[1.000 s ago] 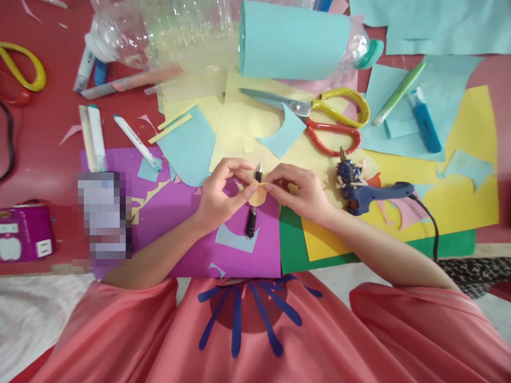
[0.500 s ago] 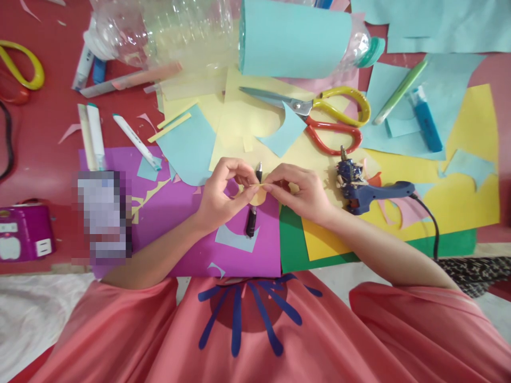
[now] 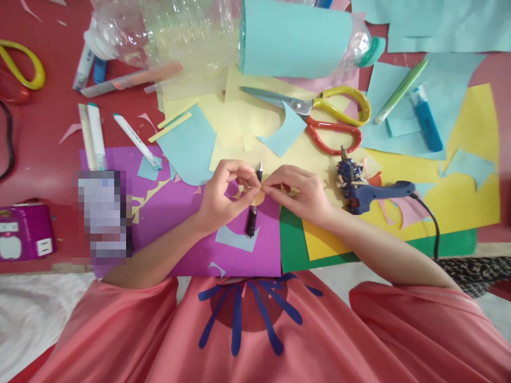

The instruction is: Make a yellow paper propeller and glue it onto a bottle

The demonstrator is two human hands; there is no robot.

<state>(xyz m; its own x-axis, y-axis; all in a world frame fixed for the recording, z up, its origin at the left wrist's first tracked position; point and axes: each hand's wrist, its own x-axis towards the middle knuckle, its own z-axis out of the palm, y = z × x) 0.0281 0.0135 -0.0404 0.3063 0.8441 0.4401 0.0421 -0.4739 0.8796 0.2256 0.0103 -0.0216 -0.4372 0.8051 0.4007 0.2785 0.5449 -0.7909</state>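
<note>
Between the fingertips of both hands is a small yellow paper piece [image 3: 259,198], seen nearly edge-on at its top. My left hand [image 3: 223,191] pinches its left side with thumb and forefinger. Its right side is pinched the same way by my right hand [image 3: 301,192], and the two sets of fingertips almost meet. Beneath the hands a black pen [image 3: 251,222] lies on the purple sheet [image 3: 191,250], its middle hidden behind the paper. A light blue paper scrap [image 3: 237,238] sits under the pen's lower end.
Large scissors [image 3: 305,109] lie beyond my hands. A blue glue gun [image 3: 363,189] with a cord rests at right. Plastic bottles, one wrapped in blue paper [image 3: 295,40], are at the back. Markers [image 3: 136,141] and a blurred phone [image 3: 104,215] lie at left.
My hands have shifted very slightly, and the yellow paper piece's top edge is tilted a little differently. Everything else stays in place.
</note>
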